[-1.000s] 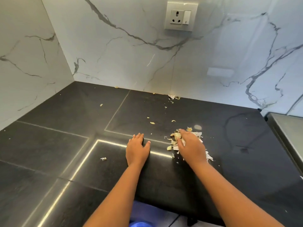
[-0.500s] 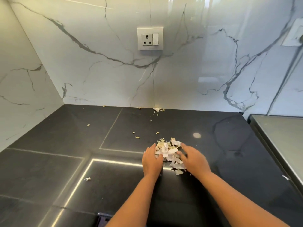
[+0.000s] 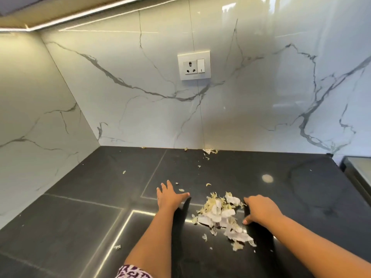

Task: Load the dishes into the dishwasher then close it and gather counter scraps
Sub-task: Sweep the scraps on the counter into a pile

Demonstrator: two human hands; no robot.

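A pile of pale peel scraps (image 3: 219,214) lies on the black counter (image 3: 301,197) between my two hands. My left hand (image 3: 169,198) lies flat on the counter left of the pile, fingers spread, a gap between it and the scraps. My right hand (image 3: 260,210) stands on its edge against the pile's right side, fingers curved toward the scraps and holding nothing. Small loose scraps lie further back, with a cluster (image 3: 209,151) at the foot of the wall. No dishwasher or dishes are in view.
White marble walls close the counter at the back and left, with a socket (image 3: 193,66) on the back wall. A grey appliance edge (image 3: 357,173) sits at the far right. Single scraps lie at the left (image 3: 124,172) and near front (image 3: 117,247).
My left hand has pulled away to the left of the pile, and my right hand has shifted to the pile's right side. The camera has tilted upward.
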